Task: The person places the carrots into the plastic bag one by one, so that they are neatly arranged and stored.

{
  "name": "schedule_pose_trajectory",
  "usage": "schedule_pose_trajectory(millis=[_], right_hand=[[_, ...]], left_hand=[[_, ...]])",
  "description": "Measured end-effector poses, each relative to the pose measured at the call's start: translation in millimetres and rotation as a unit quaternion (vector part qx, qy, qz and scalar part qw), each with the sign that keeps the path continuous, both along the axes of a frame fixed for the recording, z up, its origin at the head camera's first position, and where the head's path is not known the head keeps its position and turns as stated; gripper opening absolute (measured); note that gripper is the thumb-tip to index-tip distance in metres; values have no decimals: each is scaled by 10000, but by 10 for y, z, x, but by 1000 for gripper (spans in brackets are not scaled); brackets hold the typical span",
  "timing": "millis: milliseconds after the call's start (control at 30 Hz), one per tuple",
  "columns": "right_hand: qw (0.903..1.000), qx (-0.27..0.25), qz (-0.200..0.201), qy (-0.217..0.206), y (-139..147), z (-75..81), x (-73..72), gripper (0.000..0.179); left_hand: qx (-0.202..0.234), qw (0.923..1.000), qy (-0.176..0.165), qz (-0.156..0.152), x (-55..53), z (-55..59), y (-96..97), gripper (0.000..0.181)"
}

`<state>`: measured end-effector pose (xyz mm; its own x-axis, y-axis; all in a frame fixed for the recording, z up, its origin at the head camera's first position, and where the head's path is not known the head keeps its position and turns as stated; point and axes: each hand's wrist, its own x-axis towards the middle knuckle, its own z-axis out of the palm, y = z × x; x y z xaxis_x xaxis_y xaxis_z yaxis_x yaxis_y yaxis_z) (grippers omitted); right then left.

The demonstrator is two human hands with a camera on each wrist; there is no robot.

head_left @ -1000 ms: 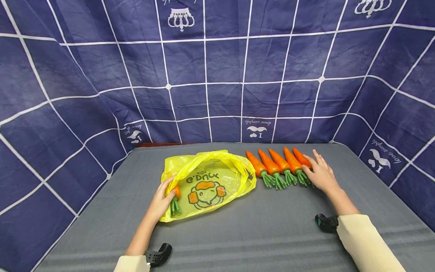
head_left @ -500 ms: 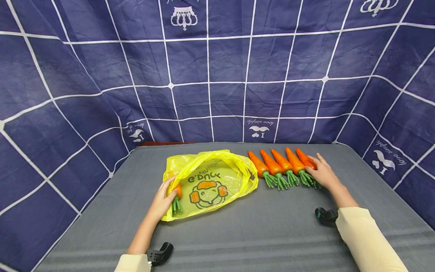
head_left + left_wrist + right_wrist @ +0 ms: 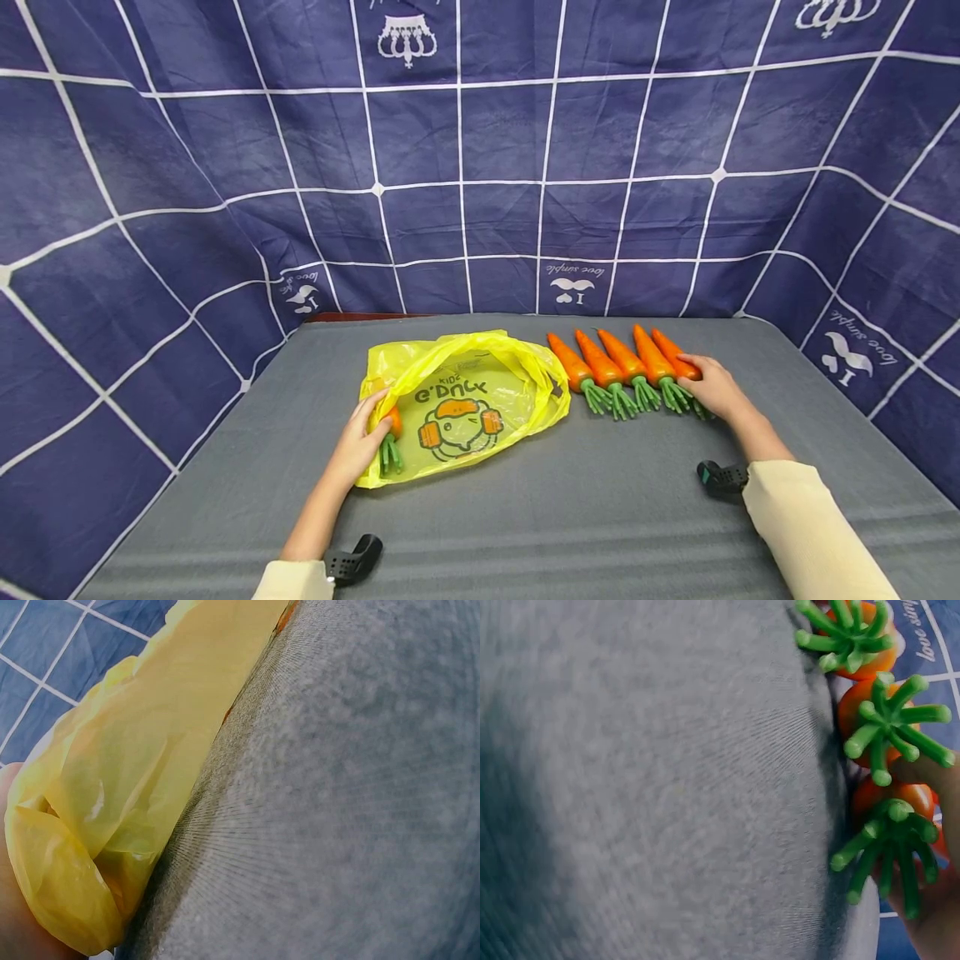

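Note:
A yellow translucent plastic bag (image 3: pixel 450 408) with a printed cartoon duck lies on its side, mouth spread open. At its left edge my left hand (image 3: pixel 358 440) grips the rim, thumb beside an orange carrot (image 3: pixel 394 422) with green stems inside the bag. In the left wrist view the bag's yellow film (image 3: pixel 112 787) bunches against the hand. To the right, my right hand (image 3: pixel 716 390) grips the rightmost carrot (image 3: pixel 670 348) of a row. The right wrist view shows the thumb between this carrot's green stems (image 3: pixel 892 840) and the neighbouring carrot (image 3: pixel 855 720).
Several more carrots (image 3: pixel 600 358) lie side by side between the bag and my right hand, stems toward me. The grey cloth-covered table (image 3: pixel 540 508) extends in front. A blue curtain with white grid lines (image 3: pixel 495 150) hangs behind and on both sides.
My right hand has moved from above the rightmost carrot to close its fingers and thumb round it. The left hand and bag have stayed in place.

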<state>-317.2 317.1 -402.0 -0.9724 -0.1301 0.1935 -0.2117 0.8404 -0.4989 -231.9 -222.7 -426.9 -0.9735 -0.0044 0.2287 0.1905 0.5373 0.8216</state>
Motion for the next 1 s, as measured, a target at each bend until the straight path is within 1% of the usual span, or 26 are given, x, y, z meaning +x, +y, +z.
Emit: schedule_pose_trajectory(millis=[133,400,633,833,1000], right_hand=[[9999,104,-65,-2,-5,29,23,51],[9992,201,-320,-157,-12,89,82,52],[9984,236,-513,-84,15,119,120,53],[9974,278,-660,3,-3,220,172,53],[9967,250,-758,145,-66,327,211,53]], left_hand=[[6,10000,-28,33,5,6,1,46],[-4,10000,-48,22,9,4,1,46],[-62,9999,-112,54,4,11,8,46],[-9,10000,-15,9,2,0,9,47],[-24,10000,-26,24,-1,7,10,46]])
